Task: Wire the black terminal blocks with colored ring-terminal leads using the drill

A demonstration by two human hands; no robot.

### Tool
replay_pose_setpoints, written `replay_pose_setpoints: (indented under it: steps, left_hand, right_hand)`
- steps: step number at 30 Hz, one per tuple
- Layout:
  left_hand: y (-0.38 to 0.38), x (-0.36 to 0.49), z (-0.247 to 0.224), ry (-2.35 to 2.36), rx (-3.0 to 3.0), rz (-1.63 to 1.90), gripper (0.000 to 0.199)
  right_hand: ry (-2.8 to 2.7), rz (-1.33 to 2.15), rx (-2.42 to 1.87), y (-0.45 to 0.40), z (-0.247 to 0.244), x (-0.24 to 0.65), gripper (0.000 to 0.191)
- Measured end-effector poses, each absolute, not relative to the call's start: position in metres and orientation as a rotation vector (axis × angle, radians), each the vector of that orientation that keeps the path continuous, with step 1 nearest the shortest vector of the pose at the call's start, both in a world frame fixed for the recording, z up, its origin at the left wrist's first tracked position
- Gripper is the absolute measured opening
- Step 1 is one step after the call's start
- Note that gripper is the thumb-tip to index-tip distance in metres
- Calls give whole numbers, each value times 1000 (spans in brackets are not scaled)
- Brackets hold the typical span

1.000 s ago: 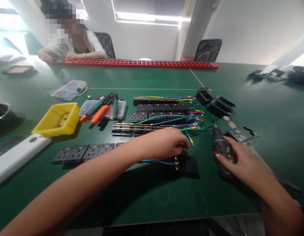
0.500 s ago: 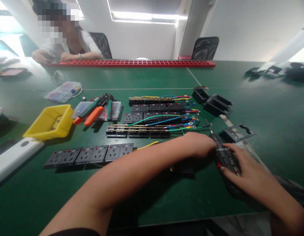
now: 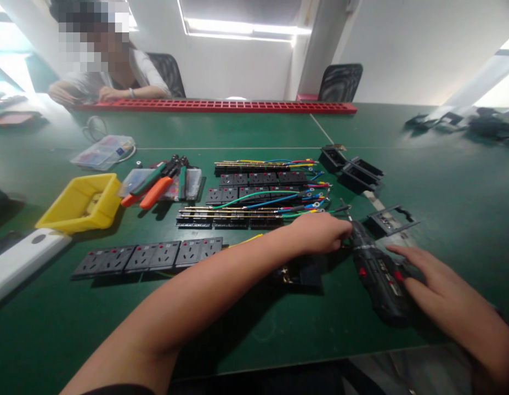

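Observation:
A black cordless screwdriver (image 3: 382, 280) with red details lies on the green table, its thin bit pointing away from me. My left hand (image 3: 320, 233) reaches across to the tool's front end, with its fingers curled in beside the bit; what they hold is hidden. Beside the tool's right side, my right hand (image 3: 427, 269) is open, fingers stretched and thumb close to the tool body. A black socket strip (image 3: 151, 258) lies left of my left forearm, which covers its right end. Behind the hand rests a socket strip with brass bars (image 3: 233, 214) and coloured wires.
More socket strips (image 3: 258, 179) lie farther back. Wire pliers (image 3: 156, 184) rest on a clear box, near a yellow bin (image 3: 84, 203). Black plastic housings (image 3: 361, 174) and an open frame (image 3: 392, 221) stand right. A person (image 3: 114, 77) sits behind a long red grid strip (image 3: 221, 105).
My right hand has come off the screwdriver to the right and opened. The tool shows more of its body now. My left hand has shifted slightly left, and the view has moved a little.

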State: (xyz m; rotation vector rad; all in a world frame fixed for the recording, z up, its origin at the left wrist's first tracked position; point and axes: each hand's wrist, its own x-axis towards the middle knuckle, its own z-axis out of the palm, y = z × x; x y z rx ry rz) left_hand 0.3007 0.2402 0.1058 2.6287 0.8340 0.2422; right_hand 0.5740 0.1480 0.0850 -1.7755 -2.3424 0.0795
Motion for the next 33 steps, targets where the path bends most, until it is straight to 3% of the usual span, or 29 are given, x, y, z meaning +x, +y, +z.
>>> replay_pose_setpoints:
  steps: [6, 16, 23, 31, 33]
  left_hand:
    - [242, 293, 102, 826, 2544, 339, 20]
    - [215, 246, 101, 890, 2387, 387, 24]
    - [220, 255, 92, 882, 2377, 306, 27]
    - [205, 246, 98, 889, 2406, 601, 28]
    - [202, 241, 99, 868, 2412, 622, 27]
  right_hand:
    - [-2481, -22, -1643, 127, 80, 598, 62]
    - [-2571, -27, -1724, 123, 74, 605, 66]
    - [-2626, -120, -1589, 121, 67, 620, 52]
    - [-2295, -199, -1740, 98, 68, 589, 46]
    - [-2201, -195, -1731, 87, 72, 581, 52]
